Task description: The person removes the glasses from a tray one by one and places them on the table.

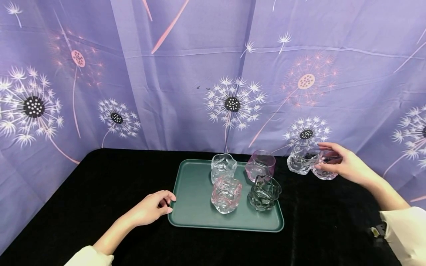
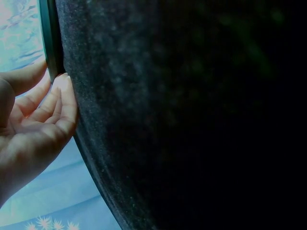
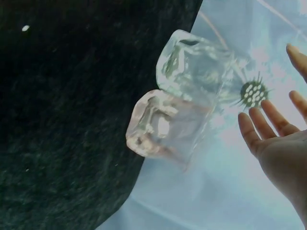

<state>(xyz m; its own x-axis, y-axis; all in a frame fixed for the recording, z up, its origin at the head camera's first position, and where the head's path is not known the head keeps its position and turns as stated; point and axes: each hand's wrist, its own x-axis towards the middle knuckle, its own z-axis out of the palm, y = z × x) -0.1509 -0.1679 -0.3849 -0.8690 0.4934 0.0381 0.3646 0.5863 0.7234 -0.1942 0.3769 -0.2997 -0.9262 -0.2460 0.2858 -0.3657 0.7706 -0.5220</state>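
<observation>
My left hand [image 1: 151, 208] holds the left rim of a green tray [image 1: 193, 218], with the thumb and fingertips meeting at its edge. On the tray stand a clear glass [image 1: 223, 168], a pink-tinted glass [image 1: 226, 195], a purple glass [image 1: 260, 166] and a dark grey glass [image 1: 265, 194]. To the right of the tray, another clear glass [image 1: 301, 162] and a second pinkish glass [image 3: 153, 127] stand side by side. Spread fingers of my right hand [image 1: 349, 164] are beside the pinkish one; the right wrist view shows this hand [image 3: 288, 153] apart from both glasses.
A black cloth [image 1: 139, 173] covers the table. Behind it hangs a purple curtain [image 1: 186, 92] printed with dandelions, close to the two glasses at the right. A small dark object [image 1: 377, 231] shows beside the right sleeve.
</observation>
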